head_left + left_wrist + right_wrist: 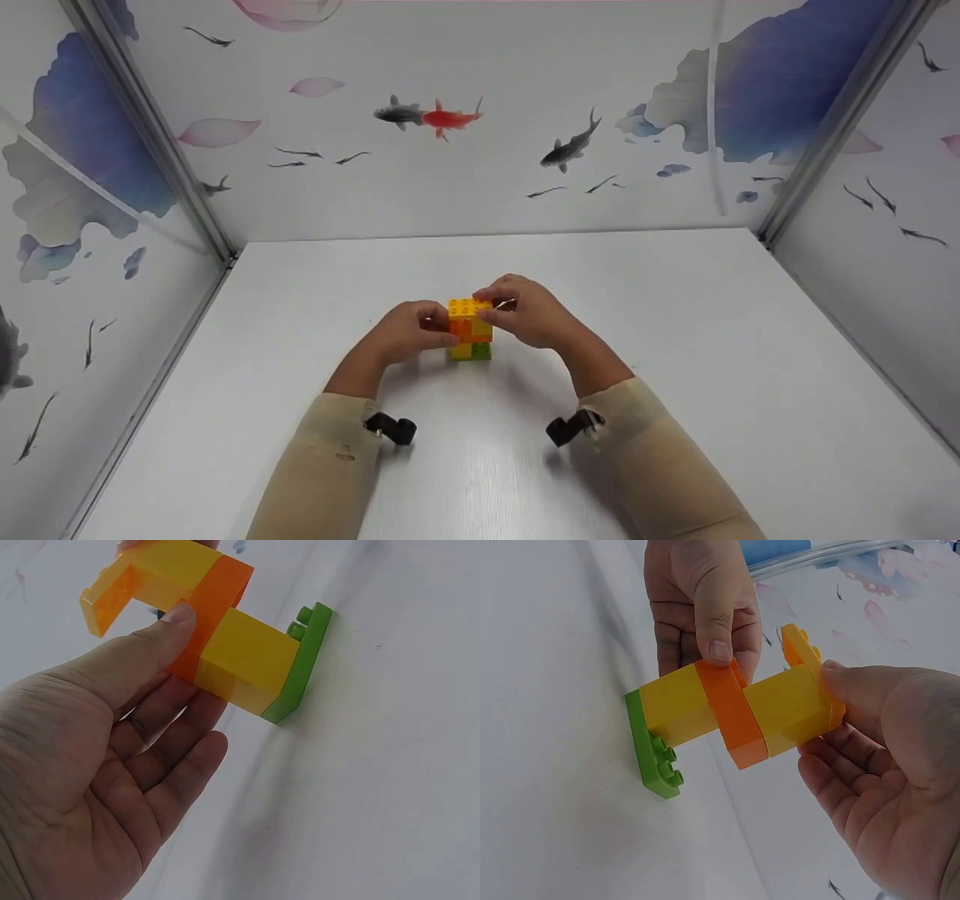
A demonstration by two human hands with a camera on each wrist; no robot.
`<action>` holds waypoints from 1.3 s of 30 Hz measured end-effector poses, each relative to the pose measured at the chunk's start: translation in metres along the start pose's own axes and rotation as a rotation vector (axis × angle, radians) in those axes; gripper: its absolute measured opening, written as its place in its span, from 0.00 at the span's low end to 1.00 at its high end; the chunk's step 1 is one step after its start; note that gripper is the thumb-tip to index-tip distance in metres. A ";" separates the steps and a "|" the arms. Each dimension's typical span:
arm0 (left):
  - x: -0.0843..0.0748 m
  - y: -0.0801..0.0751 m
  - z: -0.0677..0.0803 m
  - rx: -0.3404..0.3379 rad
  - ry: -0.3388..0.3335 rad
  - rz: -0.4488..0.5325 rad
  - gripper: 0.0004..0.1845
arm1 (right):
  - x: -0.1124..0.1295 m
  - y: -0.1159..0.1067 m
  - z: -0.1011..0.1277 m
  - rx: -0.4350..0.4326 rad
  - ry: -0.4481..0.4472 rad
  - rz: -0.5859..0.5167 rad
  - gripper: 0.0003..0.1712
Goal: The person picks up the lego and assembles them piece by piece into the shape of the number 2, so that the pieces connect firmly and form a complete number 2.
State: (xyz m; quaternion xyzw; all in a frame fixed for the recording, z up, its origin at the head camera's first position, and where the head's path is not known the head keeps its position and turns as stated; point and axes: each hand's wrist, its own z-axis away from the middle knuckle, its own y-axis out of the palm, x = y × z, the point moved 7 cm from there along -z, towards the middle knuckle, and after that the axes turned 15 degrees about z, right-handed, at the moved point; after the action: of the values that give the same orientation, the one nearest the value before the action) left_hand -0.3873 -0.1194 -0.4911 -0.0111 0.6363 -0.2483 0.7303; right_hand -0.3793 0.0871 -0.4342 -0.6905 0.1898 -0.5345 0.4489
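Observation:
A small tower of toy building bricks stands on the table between both hands. At its bottom is a flat green brick (654, 750) with bare studs on one side. Above that comes a yellow brick (676, 703), then a thin orange brick (735, 720), then an upper yellow brick (786, 706). An amber studded brick (466, 307) caps the tower, jutting past the yellow one on one side. My left hand (411, 328) grips the orange brick, its thumb on the near face. With thumb and fingers, my right hand (527, 311) pinches the amber brick from the right.
The white table (300, 300) reaches to a back wall (480, 187) printed with fish and petals. Side panels (885, 225) with metal corner posts stand left and right. A black wrist mount (394, 427) sticks out from the left sleeve, another (574, 427) from the right.

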 end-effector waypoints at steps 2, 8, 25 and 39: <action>0.001 0.000 0.000 0.001 -0.003 0.000 0.13 | 0.000 0.000 0.000 0.004 0.004 -0.006 0.18; 0.001 0.000 -0.001 0.004 0.003 0.000 0.13 | 0.000 0.000 0.001 -0.003 -0.011 -0.011 0.17; 0.003 0.001 0.002 -0.015 -0.021 0.050 0.13 | -0.025 -0.012 0.009 -0.005 0.037 -0.155 0.23; 0.001 0.000 0.002 -0.006 -0.010 0.050 0.15 | -0.047 0.015 0.002 0.100 0.151 -0.198 0.26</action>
State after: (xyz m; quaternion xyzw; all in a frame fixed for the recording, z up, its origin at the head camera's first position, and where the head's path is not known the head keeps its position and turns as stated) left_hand -0.3850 -0.1201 -0.4914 0.0014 0.6334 -0.2279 0.7395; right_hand -0.3912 0.1151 -0.4732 -0.6407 0.1270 -0.6353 0.4121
